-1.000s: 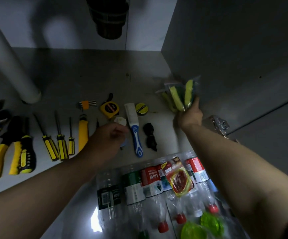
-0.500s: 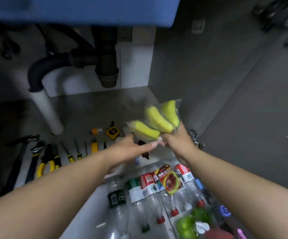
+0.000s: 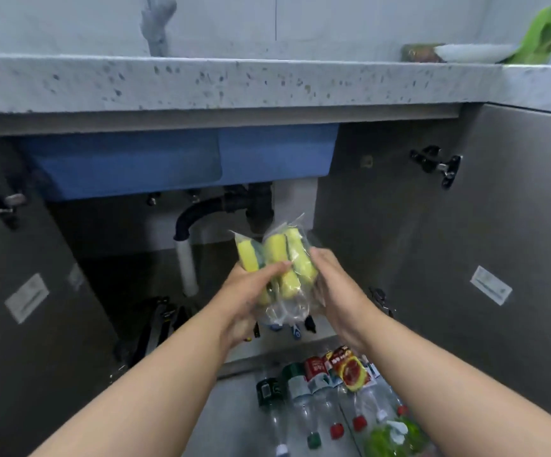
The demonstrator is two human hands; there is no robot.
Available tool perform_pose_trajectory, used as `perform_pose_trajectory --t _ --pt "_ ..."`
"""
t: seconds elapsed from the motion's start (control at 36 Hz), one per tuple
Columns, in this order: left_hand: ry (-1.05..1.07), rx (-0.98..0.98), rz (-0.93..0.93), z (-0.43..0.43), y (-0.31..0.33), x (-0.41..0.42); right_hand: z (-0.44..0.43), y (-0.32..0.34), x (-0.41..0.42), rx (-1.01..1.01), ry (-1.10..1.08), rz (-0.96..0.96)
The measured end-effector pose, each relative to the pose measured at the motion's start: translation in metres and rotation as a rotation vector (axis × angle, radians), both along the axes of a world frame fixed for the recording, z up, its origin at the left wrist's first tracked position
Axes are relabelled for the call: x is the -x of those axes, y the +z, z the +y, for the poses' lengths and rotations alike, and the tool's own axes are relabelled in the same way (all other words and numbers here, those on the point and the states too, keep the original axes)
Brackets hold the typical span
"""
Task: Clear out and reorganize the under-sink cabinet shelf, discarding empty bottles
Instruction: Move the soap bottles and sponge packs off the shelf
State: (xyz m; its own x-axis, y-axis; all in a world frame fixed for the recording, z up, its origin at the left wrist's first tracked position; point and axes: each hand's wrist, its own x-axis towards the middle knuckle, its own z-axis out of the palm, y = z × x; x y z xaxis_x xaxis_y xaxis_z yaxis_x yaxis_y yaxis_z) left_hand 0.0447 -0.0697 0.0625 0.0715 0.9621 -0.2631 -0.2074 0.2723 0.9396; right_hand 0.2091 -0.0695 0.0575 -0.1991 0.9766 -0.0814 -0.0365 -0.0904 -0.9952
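You had the pack of sponges [image 3: 277, 268] held between both grips in front of the open cabinet, above the front edge of the shelf [image 3: 323, 336]. Its long axis stood nearly upright, top leaning slightly away from you. Your left grip [image 3: 251, 291] was wrapped across its lower front, fingers curled over the wrap. Your right grip [image 3: 336, 285] clasped its right side, so neither was free. The shelf lay below and beyond the pack. The likely move was therefore down and forward, and both grips were about equally near. At least three yellow sponges showed through the one clear wrap; more I could not count. On the floor nearer you, right of centre, lay at least five clear bottles [image 3: 303, 400] side by side, caps towards you. One red-and-yellow packet [image 3: 349, 371] lay on top of them, and what looked like two green bottles [image 3: 389, 437] lay beside them.
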Motion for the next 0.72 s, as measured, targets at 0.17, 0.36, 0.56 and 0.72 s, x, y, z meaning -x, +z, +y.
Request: perform_pose_trajectory --t 0.17,0.36,0.56,0.72 --pt "0.041 0.075 -0.176 -0.026 -0.006 0.014 -0.019 -0.005 0.009 -0.058 -0.032 -0.023" --pt "0.016 0.074 -0.138 -0.024 -0.007 0.018 -0.024 -0.018 0.01 -0.094 -0.027 -0.046" --pt "0.007 0.074 -0.098 -0.014 -0.01 0.013 -0.007 -0.029 0.02 -0.137 -0.07 -0.099" --pt "0.036 0.019 -0.087 -0.004 -0.015 0.011 -0.003 -0.03 0.02 -0.148 -0.06 -0.052"
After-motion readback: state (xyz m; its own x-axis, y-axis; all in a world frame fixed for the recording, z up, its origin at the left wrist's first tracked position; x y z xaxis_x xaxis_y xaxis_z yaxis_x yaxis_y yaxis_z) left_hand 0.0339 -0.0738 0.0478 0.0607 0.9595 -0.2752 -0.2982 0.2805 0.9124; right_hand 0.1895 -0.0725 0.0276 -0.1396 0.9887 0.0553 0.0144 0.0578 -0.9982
